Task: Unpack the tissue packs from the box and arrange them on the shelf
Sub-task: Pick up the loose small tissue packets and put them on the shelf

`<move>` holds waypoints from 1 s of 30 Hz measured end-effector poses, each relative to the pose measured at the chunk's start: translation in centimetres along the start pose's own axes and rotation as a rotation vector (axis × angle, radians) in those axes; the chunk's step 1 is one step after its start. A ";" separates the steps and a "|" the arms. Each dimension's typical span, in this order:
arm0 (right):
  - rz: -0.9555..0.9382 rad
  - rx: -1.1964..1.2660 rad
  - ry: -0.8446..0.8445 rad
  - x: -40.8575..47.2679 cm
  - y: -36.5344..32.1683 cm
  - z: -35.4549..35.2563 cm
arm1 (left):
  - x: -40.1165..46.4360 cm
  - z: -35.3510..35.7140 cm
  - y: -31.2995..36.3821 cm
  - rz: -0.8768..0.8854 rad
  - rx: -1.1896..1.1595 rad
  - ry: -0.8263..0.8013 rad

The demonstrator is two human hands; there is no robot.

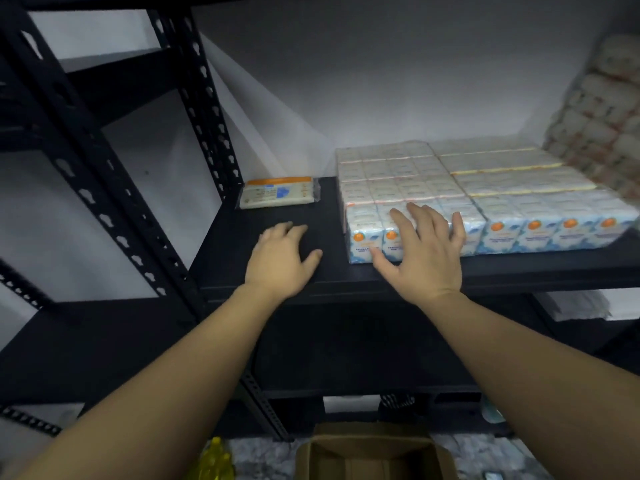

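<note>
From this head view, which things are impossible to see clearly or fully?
- Cardboard box: the bottom edge cuts it off and its inside is dark, so its contents cannot be told.
- Tissue packs: label text too small and blurred; the right hand covers part of the front row.
- Stacked packs at the right edge: blurred, cut off.
- Yellow object beside the box: cut off, unidentifiable.

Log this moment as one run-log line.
left hand: open, on bare shelf | right hand: open, against tissue packs | box: open below
</note>
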State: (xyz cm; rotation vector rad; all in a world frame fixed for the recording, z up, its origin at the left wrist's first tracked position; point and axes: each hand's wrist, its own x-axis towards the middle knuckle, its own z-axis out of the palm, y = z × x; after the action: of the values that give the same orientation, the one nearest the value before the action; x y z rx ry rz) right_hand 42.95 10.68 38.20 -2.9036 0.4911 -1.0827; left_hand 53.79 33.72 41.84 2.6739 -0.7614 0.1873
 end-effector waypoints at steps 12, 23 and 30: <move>-0.141 0.198 -0.115 -6.7 10.1 -6.3 | -11.3 4.0 13.6 0.027 0.008 0.035; 0.061 0.210 -0.412 -23.9 27.1 -9.0 | -18.8 15.7 27.1 0.080 -0.030 -0.236; 0.296 0.258 -0.656 -31.8 31.9 -9.1 | -22.1 22.8 29.5 0.043 -0.048 -0.434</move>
State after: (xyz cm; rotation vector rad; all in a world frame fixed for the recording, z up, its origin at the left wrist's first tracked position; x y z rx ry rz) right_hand 5.23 -9.39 21.27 -2.6190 0.6504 -0.1195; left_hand 20.04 12.58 24.57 2.6825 -0.9335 -0.4094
